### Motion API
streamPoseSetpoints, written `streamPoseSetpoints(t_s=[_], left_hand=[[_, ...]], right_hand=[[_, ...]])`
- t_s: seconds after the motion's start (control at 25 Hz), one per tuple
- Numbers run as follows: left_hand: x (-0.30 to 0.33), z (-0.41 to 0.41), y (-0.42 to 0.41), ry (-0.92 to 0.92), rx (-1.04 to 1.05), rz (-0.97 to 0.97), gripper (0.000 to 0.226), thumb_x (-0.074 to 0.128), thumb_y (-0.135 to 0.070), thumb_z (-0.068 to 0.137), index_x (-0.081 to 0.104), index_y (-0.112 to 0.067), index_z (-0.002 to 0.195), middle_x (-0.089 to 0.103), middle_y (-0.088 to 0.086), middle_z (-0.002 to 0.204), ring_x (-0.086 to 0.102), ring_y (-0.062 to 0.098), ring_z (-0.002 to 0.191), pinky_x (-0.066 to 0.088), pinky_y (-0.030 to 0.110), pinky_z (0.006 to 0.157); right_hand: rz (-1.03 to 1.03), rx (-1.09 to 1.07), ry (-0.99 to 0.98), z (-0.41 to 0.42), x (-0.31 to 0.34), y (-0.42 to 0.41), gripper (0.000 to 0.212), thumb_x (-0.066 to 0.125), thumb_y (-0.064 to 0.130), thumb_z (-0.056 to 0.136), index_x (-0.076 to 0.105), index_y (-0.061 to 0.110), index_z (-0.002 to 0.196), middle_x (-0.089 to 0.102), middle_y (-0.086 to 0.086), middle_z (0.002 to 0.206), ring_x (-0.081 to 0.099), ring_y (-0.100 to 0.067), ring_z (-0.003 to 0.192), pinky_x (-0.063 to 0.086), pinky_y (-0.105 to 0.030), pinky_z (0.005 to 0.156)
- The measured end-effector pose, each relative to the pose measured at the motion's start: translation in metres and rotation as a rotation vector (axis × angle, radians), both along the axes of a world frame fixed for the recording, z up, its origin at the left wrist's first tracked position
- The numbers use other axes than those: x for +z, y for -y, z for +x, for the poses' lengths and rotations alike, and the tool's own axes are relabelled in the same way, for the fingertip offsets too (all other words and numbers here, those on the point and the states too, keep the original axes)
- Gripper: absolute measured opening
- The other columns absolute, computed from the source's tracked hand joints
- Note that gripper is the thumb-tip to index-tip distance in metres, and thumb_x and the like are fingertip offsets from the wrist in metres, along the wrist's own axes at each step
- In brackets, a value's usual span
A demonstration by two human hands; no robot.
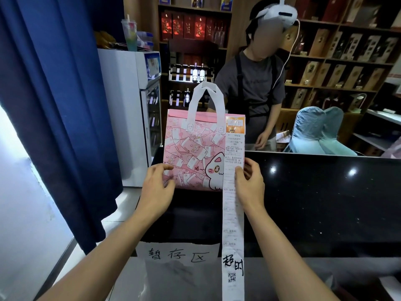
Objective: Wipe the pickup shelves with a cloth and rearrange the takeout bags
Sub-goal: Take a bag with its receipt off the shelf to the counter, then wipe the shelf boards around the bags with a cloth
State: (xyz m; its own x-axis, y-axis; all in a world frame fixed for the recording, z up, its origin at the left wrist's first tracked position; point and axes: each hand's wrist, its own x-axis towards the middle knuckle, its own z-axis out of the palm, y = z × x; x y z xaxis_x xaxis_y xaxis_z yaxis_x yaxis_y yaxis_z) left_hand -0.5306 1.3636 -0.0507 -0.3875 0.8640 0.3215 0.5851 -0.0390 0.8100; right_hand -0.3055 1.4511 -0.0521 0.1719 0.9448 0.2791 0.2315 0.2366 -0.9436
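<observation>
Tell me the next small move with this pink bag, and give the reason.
Probably slide the pink takeout bag a little into place on the black counter. The left hand rests on its lower left corner, the right hand pinches the long receipt at its right edge, and the bag stands upright above the handwritten paper label.

Paper sign (pixel 176 255): 暂存区; receipt (pixel 233 224): 超时.

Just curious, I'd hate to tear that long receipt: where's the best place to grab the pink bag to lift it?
Probably the white handles, from above. They stand upright and free over the bag, well clear of the receipt hanging down its right front.
</observation>
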Motion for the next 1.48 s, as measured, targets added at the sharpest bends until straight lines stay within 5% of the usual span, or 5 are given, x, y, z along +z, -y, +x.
streamPoseSetpoints(t_s=[0.24,0.64,0.92,1.28,1.48], left_hand=[[0.012,0.013,0.011,-0.145,0.067,0.022,0.031,0.058,-0.016,0.091,0.059,-0.028,0.119,0.041,-0.007,0.136,0.042,0.017,0.124,0.031,0.025,0.095],[0.034,0.062,0.049,-0.413,0.106,0.002,0.029,0.053,-0.024,0.092,0.059,-0.024,0.12,0.062,-0.004,0.12,0.054,0.022,0.109,0.043,0.041,0.096],[0.033,0.092,0.112,-0.398,0.295,-0.105,0.027,0.054,-0.025,0.091,0.06,-0.024,0.117,0.061,-0.006,0.12,0.054,0.021,0.11,0.043,0.043,0.098],[-0.005,0.142,0.243,-0.333,0.6,-0.238,0.021,0.052,-0.031,0.094,0.06,-0.03,0.114,0.062,-0.009,0.117,0.051,0.014,0.106,0.043,0.03,0.092],[-0.009,0.159,0.345,-0.284,0.824,-0.322,0.024,0.051,-0.03,0.094,0.061,-0.027,0.117,0.062,-0.007,0.121,0.05,0.019,0.115,0.043,0.04,0.1]], right_hand=[[0.06,-0.017,0.128,0.009,0.002,0.016,0.048,0.059,0.041,0.094,0.043,0.038,0.139,0.053,0.009,0.135,0.051,-0.002,0.117,0.039,-0.02,0.086],[0.284,0.163,0.421,0.01,0.017,0.051,0.048,0.056,0.028,0.093,0.048,0.028,0.141,0.051,0.007,0.138,0.046,-0.012,0.124,0.044,-0.038,0.107],[0.337,0.465,0.467,-0.003,0.016,0.085,0.042,0.056,0.027,0.093,0.054,0.026,0.135,0.055,0.006,0.133,0.046,-0.014,0.127,0.04,-0.037,0.108],[0.36,0.822,0.48,-0.013,-0.016,0.185,0.028,0.06,0.026,0.094,0.066,0.025,0.121,0.063,0.007,0.121,0.054,-0.015,0.113,0.044,-0.033,0.097],[0.363,1.079,0.414,-0.03,-0.027,0.278,0.029,0.058,0.028,0.096,0.063,0.028,0.124,0.064,0.008,0.12,0.054,-0.012,0.109,0.047,-0.03,0.091]])
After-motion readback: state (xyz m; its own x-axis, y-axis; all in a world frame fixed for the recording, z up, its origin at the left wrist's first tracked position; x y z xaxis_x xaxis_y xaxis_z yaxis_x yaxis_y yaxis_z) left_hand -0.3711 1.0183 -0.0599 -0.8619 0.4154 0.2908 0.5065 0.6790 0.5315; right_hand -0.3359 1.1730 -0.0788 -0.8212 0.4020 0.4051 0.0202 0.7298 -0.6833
